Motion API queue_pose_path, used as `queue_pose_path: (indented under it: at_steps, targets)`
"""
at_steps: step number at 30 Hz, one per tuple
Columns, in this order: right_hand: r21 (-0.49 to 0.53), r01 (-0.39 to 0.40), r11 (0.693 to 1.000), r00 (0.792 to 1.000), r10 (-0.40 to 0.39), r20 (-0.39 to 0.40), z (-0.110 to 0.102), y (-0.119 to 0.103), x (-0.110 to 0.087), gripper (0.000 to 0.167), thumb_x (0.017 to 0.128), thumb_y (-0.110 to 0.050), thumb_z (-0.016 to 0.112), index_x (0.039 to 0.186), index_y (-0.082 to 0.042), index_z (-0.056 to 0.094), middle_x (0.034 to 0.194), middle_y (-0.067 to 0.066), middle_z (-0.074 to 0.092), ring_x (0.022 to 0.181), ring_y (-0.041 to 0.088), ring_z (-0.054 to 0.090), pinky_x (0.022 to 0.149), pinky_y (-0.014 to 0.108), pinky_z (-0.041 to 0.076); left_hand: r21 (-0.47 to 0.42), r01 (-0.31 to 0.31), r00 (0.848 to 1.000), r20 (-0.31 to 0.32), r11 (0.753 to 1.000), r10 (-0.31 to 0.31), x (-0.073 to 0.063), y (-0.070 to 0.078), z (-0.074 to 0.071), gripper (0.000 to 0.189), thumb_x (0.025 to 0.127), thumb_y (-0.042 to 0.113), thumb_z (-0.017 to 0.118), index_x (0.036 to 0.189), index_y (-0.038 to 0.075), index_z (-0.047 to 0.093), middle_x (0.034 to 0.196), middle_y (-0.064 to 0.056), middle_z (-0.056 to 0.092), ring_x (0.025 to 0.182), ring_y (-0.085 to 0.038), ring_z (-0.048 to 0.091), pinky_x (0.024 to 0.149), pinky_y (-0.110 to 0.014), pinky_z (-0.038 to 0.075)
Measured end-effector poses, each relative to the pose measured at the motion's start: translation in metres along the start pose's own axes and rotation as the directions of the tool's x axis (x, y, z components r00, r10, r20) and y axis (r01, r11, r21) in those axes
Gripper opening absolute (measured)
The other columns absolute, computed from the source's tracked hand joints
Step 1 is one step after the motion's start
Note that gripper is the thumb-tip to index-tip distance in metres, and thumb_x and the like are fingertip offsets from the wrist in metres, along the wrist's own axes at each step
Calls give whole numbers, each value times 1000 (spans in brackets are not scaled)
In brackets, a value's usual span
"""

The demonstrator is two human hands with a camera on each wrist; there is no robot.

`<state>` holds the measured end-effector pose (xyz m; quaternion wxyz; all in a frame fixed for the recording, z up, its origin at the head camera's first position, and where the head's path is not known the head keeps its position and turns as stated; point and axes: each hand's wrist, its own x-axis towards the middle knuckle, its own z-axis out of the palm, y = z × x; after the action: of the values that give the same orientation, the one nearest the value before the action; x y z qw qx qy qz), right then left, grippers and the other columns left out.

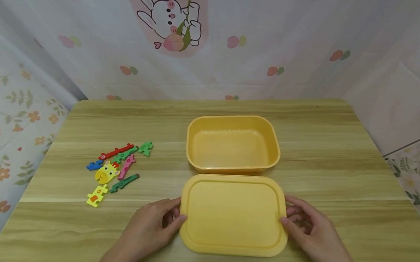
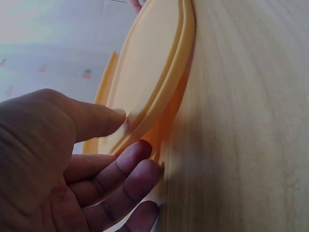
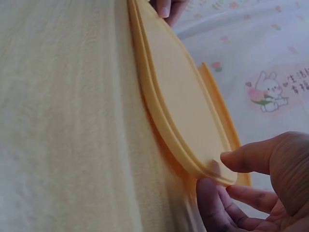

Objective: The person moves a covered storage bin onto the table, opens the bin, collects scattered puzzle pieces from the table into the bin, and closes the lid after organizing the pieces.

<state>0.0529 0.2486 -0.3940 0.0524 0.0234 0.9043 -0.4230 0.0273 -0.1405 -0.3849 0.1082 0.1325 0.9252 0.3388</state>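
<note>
Between both hands is a yellow rectangular lid [image 1: 233, 216] with rounded corners and a raised rim. My left hand [image 1: 152, 225] pinches its left edge, thumb on top and fingers beneath, as the left wrist view shows. At the opposite edge my right hand [image 1: 312, 231] pinches it the same way, thumb [image 3: 246, 157] over the rim. The lid lies level, close over the table near its front. Directly behind it stands a matching yellow box [image 1: 232, 145], uncovered, with nothing inside; its front wall is partly hidden by the lid.
Left on the wooden table [image 1: 328, 159] lie several puzzle pieces: a yellow giraffe head [image 1: 106, 174], a yellow body piece [image 1: 97, 196], a red strip [image 1: 115, 152], a pink strip [image 1: 126, 167], a blue piece [image 1: 95, 165] and green ones. A printed curtain [image 1: 256, 27] hangs behind the table.
</note>
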Motion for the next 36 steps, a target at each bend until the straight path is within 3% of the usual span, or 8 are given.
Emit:
queue_pose_path:
  at_steps: [9,13,18,26,32,36]
  targets:
    - [-25,36,999,999,-36,-4,7,1,3,49,94,-14,81,140,-7,64,106,5,72,80,-1,63,61,22,56,95,-28,999,-24,995,30,1,-1,0,32,97,39,77,126,26,75,74,22,50,61,7,41,54,-17,35]
    - [-22,46,999,999,-46,-16,8,1,4,50,92,-11,83,138,-5,64,107,6,72,80,-1,64,61,22,57,147,-39,999,-29,988,44,2,1,1,31,98,42,75,121,21,76,72,19,47,59,6,37,53,-17,31]
    - [-39,133,990,990,-135,-48,11,1,3,50,87,-5,85,134,-1,67,106,6,72,77,-2,64,59,22,56,195,-41,999,-16,980,45,4,2,2,41,98,45,75,123,13,76,72,16,46,59,5,35,54,-18,31]
    - [-91,188,978,976,-196,-93,16,2,4,49,84,-1,87,129,2,70,106,6,72,75,-6,59,58,20,54,265,-41,998,-35,963,52,4,7,7,42,94,36,80,125,8,74,77,14,52,61,3,38,56,-18,35]
    - [-102,217,971,966,-229,-119,19,2,6,48,82,2,87,127,4,71,105,6,71,72,-8,57,56,19,53,300,-26,998,-51,954,44,4,8,9,34,92,34,82,117,12,74,77,14,52,60,2,38,55,-18,34]
    - [-109,184,977,976,-195,-100,18,1,7,47,84,-1,87,128,4,71,106,7,72,73,-7,57,57,20,53,282,-6,998,-56,959,23,5,8,9,21,91,35,83,98,21,69,74,15,49,59,2,37,54,-19,32]
